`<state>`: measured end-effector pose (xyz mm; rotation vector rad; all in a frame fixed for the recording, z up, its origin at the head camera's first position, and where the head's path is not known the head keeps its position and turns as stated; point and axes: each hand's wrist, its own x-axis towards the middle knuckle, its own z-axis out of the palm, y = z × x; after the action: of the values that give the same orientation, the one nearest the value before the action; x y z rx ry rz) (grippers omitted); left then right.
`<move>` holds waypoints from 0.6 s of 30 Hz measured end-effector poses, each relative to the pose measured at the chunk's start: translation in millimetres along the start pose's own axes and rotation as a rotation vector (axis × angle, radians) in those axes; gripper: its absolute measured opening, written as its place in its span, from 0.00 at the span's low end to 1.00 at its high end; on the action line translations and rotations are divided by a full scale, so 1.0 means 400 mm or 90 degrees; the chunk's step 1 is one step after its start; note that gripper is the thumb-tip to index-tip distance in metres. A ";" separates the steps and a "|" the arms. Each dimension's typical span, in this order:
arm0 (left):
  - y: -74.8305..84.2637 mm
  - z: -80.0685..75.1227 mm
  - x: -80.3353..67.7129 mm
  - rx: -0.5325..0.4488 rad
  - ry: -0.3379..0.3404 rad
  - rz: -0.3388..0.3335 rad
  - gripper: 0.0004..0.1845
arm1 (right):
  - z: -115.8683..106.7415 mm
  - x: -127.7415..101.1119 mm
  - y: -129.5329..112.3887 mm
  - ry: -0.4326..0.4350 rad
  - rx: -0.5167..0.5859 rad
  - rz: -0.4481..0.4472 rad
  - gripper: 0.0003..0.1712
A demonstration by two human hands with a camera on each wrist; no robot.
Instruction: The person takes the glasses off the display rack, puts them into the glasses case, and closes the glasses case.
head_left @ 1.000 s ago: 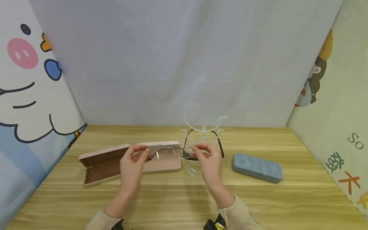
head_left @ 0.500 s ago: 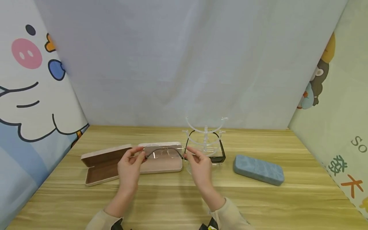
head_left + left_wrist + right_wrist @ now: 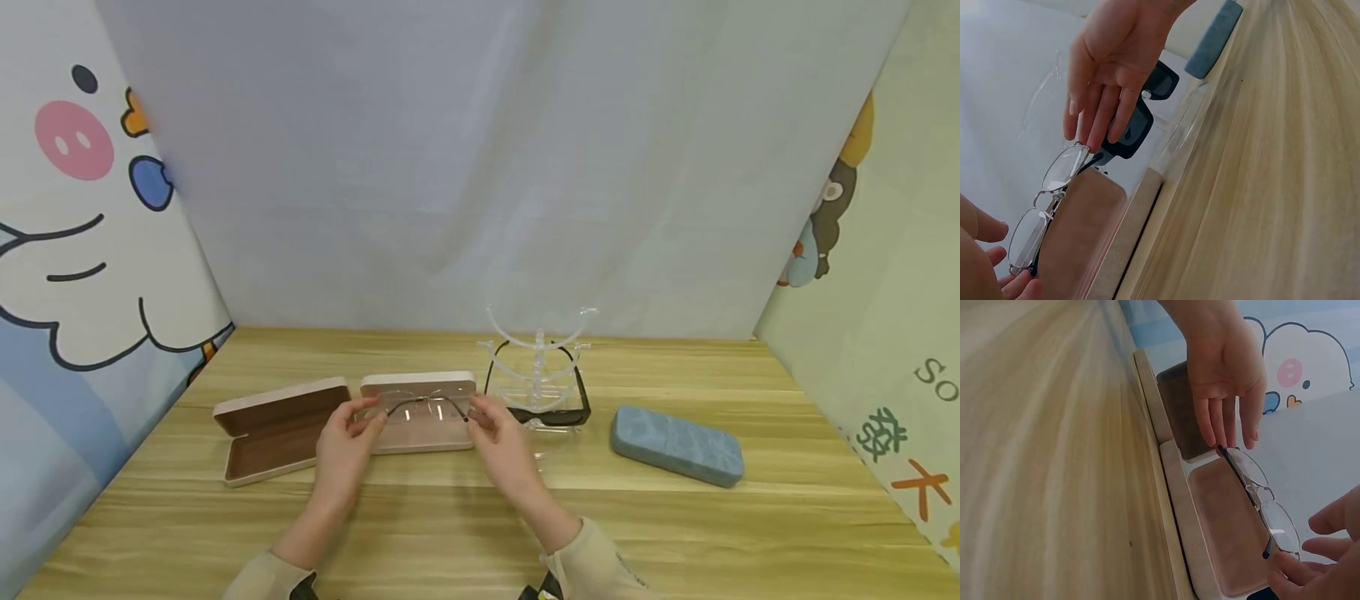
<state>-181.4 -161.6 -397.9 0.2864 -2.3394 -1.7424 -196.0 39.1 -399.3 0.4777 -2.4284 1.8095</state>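
- The left hand point(image 3: 347, 446) holds the left end of the thin-framed glasses point(image 3: 422, 407) with its fingertips; the remaining fingers are nearly straight, as the right wrist view shows.
- The right hand point(image 3: 501, 446) holds the right end of the same glasses at the hinge with its fingertips; the left wrist view shows its fingers point(image 3: 1094, 119) extended downward onto the frame.
- The glasses are positioned directly above the tray of the open beige case point(image 3: 420, 433), lenses roughly level. The pictures do not settle whether the frame touches the tray lining.
- The lid of the case point(image 3: 279, 429) lies flat to the left of the tray, brown lining facing up.
- A clear acrylic stand point(image 3: 537, 358) stands just to the right of the beige case and carries a pair of dark sunglasses point(image 3: 551, 412) on its lowest tier.
- A blue-grey closed case point(image 3: 677, 446) lies on the wooden table point(image 3: 787, 517), to the right of the stand and apart from it.
- Printed cartoon panels form the side walls; a plain pale backdrop closes the rear.
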 end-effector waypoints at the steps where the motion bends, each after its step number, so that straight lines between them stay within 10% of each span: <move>1: -0.001 0.000 0.001 0.006 -0.001 -0.001 0.18 | 0.002 -0.001 0.002 -0.003 -0.015 -0.002 0.22; 18: -0.024 0.006 0.003 0.182 -0.100 0.015 0.26 | 0.032 0.011 0.017 -0.146 -0.274 0.000 0.24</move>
<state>-182.9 -162.3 -407.6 0.1687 -2.6949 -1.4653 -200.7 28.0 -408.5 0.6696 -2.8572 1.2291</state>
